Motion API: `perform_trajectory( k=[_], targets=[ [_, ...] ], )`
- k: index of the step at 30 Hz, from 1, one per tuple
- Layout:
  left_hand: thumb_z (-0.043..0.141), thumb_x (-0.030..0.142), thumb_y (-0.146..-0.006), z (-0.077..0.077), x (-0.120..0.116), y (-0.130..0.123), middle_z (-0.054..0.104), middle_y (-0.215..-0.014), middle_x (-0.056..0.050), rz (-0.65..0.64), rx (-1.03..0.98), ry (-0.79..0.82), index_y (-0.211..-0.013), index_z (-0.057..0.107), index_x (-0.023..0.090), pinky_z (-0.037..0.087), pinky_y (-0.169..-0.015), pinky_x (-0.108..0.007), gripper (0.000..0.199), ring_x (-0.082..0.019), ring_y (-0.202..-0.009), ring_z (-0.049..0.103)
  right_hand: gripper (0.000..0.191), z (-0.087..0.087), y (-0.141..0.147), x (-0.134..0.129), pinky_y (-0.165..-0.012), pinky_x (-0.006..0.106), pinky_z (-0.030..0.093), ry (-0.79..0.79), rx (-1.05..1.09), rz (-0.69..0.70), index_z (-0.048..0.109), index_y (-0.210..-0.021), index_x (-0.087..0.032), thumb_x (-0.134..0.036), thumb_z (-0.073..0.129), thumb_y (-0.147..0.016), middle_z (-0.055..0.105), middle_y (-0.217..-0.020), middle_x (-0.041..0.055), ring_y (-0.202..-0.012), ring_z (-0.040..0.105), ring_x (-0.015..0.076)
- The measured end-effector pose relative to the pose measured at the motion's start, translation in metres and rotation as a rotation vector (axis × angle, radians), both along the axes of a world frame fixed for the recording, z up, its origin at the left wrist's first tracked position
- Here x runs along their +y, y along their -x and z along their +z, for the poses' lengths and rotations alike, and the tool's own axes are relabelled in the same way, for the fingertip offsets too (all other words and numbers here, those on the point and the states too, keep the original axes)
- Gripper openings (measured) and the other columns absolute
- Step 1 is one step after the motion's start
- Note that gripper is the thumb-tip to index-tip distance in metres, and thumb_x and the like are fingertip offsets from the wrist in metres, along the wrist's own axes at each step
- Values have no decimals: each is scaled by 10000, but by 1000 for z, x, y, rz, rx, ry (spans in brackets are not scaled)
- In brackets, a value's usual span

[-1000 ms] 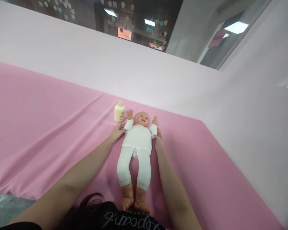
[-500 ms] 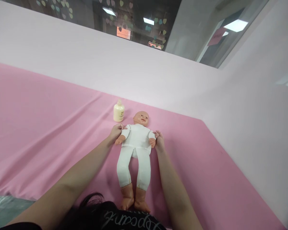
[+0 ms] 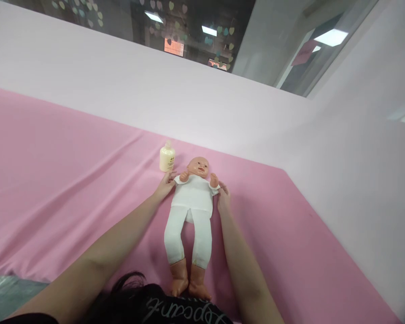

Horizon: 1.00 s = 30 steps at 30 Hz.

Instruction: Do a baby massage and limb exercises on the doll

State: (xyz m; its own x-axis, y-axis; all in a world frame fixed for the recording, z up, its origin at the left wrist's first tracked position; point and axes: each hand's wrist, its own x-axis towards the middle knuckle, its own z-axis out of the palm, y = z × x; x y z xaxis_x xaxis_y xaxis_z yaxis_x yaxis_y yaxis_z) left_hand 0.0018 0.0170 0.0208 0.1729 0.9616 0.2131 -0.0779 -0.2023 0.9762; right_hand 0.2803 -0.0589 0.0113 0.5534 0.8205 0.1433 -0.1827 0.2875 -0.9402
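A baby doll [image 3: 193,193] in a white top and white trousers lies on its back, head away from me, bare feet toward me. Both its arms are bent up, the small hands beside its chin. At the doll's arm on the left, my left hand [image 3: 165,185] has its fingers apart and lies against the sleeve. My right hand [image 3: 224,197] rests by the other sleeve with fingers stretched out; some fingertips are partly hidden there. A pale yellow pump bottle [image 3: 167,159] stands upright just beyond my left fingers.
Pink cloth [image 3: 273,234] covers the padded surface under the doll, with folds on the left. A white wall [image 3: 121,85] rises behind it and another on the right. Above is a window [image 3: 189,27] with heart stickers. Greenish floor [image 3: 10,294] shows at lower left.
The doll's forearms have swung from down at its sides to up beside its chin. My fingers have opened out from their bent hold at the sleeves. The bottle has stayed put.
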Motion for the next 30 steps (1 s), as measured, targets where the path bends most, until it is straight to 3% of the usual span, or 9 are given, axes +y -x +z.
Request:
perform_trajectory(
  k=[6, 12, 17, 23, 30],
  targets=[
    [613, 332, -865, 3, -6, 0, 703, -1268, -111, 88, 206, -104, -1355, 535, 204, 507, -1031, -422, 513, -250, -1126, 659, 381, 12, 9, -10, -1020, 424, 566, 45, -188, -104, 666, -1145, -222, -393, 708, -807, 762, -1212, 77, -1146, 709, 245],
    [604, 321, -895, -2, -6, 2, 644, -1212, -98, 108, 248, -237, -1412, 462, 203, 521, -1007, -415, 549, -228, -1057, 629, 395, 17, 10, -16, -1018, 423, 563, 73, -244, -132, 665, -1174, -211, -409, 701, -833, 744, -1253, 96, -1145, 707, 253],
    [554, 275, -936, -8, -2, 4, 593, -1328, -131, 99, 307, -339, -1382, 544, 215, 513, -1079, -459, 450, -257, -1175, 608, 467, 15, 9, -17, -1017, 402, 553, 122, -377, -123, 683, -1278, -212, -410, 657, -856, 695, -1353, 124, -1176, 681, 244],
    [528, 266, -950, -5, -2, 4, 509, -1426, -156, 119, 406, -344, -1454, 584, 229, 470, -1176, -520, 508, -310, -1328, 561, 569, 13, 9, -16, -1107, 417, 496, 194, -514, -135, 655, -1402, -204, -400, 611, -870, 612, -1466, 142, -1290, 609, 252],
    [534, 286, -946, -1, -5, 3, 572, -1428, -147, 152, 454, -298, -1496, 603, 252, 401, -1238, -548, 555, -342, -1367, 541, 576, 13, 9, -18, -1144, 426, 468, 295, -527, -143, 665, -1416, -204, -400, 629, -875, 630, -1439, 151, -1307, 602, 286]
  ],
)
